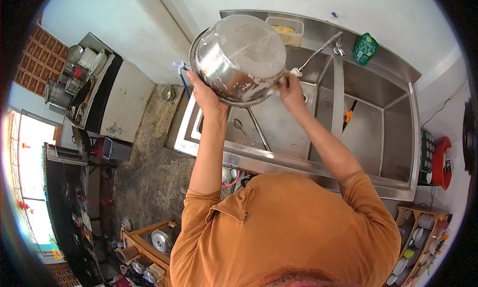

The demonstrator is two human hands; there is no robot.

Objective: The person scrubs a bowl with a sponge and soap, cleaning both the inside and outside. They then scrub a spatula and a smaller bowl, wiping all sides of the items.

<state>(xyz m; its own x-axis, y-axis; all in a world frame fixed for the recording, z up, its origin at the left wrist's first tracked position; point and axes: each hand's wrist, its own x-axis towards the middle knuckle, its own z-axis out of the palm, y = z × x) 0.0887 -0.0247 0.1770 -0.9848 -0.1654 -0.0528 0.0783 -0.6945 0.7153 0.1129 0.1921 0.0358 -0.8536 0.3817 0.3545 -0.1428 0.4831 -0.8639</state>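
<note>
A large stainless steel pot (234, 53) is tilted over the left sink basin, its base facing up and streaked with whitish suds. My left hand (206, 100) grips its rim at the lower left, the thumb showing along the outside. Against the pot's lower right side is my right hand (293, 91), closed on a small yellowish-brown sponge (283, 81) that is mostly hidden by the fingers. Just beyond that hand is the white-tipped faucet spout (297, 71). Below the pot, a spoon (243, 131) and a long metal handle (259, 130) lie in the basin.
An orange-and-black tool (347, 118) lies by the divider in the right basin (368, 137). Behind the sink stand a plastic container (286, 30) and a green bag (365, 49). Shelves of cookware (74, 82) stand left; a red basin (441, 162) is at right.
</note>
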